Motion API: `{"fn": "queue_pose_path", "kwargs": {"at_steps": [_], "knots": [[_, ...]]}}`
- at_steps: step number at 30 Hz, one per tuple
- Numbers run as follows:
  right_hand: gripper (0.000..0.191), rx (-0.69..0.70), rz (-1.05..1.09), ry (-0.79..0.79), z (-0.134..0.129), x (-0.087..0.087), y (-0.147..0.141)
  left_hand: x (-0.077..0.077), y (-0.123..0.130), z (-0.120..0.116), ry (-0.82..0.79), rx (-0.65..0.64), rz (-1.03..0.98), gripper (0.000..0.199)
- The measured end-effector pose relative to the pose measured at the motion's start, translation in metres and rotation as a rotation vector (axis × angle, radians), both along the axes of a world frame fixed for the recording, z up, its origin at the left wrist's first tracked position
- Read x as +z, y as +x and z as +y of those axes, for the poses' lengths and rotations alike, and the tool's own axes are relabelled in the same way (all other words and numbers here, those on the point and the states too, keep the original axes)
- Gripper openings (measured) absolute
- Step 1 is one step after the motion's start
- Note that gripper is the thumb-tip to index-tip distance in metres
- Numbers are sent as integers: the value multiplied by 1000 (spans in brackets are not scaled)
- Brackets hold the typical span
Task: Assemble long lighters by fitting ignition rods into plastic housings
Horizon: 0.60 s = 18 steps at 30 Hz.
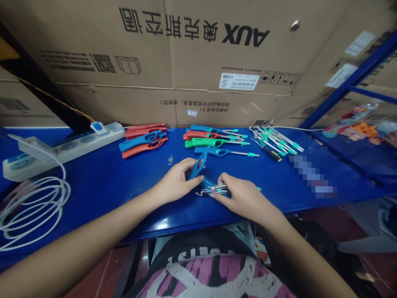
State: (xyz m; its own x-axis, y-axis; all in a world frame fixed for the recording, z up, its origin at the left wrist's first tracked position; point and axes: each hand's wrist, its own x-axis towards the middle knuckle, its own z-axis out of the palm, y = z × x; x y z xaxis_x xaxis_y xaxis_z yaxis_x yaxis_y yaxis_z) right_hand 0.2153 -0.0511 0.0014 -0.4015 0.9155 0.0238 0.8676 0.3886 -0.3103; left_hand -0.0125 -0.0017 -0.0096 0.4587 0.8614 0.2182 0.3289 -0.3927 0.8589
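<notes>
My left hand (177, 182) is closed around a blue lighter handle (198, 165), which is tilted up from the table. Close beside it, my right hand (243, 195) pinches a metal lighter tube (219, 187) with a teal piece and a thin white wire. The tube's near end is at the lower end of the handle; whether they touch I cannot tell. Beyond my hands lie several lighters with tubes fitted, among them a green lighter (203, 142). Farther left is a pile of red and blue lighter handles (144, 136). Loose metal tubes with teal pieces (281, 140) lie to the right.
A yellow-and-black screwdriver (272, 154) lies by the loose tubes. Small screws (170, 160) sit left of centre on the blue table (149, 215). At left are a power strip (74, 149) and a coiled white cable (37, 203). A large cardboard box (186, 62) stands behind.
</notes>
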Motion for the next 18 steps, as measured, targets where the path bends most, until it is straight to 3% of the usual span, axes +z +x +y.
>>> {"fn": "queue_pose_path", "kwargs": {"at_steps": [4, 9, 12, 14, 16, 18], "knots": [[21, 11, -81, 2, 2, -5, 0, 2, -2, 1, 96, -17, 107, 24], [24, -31, 149, 37, 16, 6, 21, 1, -1, 1, 275, -40, 185, 27], [30, -198, 256, 223, 56, 15, 58, -2, 3, -1, 302, -56, 197, 32], [31, -355, 180, 307, 94, 21, 90, -3, 5, -2, 312, -144, 220, 41], [31, -532, 13, 252, 132, 27, 120, -5, 4, -2, 330, -250, 264, 50], [34, -587, -23, 236, 161, 30, 144, -7, 3, -1, 341, -340, 319, 53]]}}
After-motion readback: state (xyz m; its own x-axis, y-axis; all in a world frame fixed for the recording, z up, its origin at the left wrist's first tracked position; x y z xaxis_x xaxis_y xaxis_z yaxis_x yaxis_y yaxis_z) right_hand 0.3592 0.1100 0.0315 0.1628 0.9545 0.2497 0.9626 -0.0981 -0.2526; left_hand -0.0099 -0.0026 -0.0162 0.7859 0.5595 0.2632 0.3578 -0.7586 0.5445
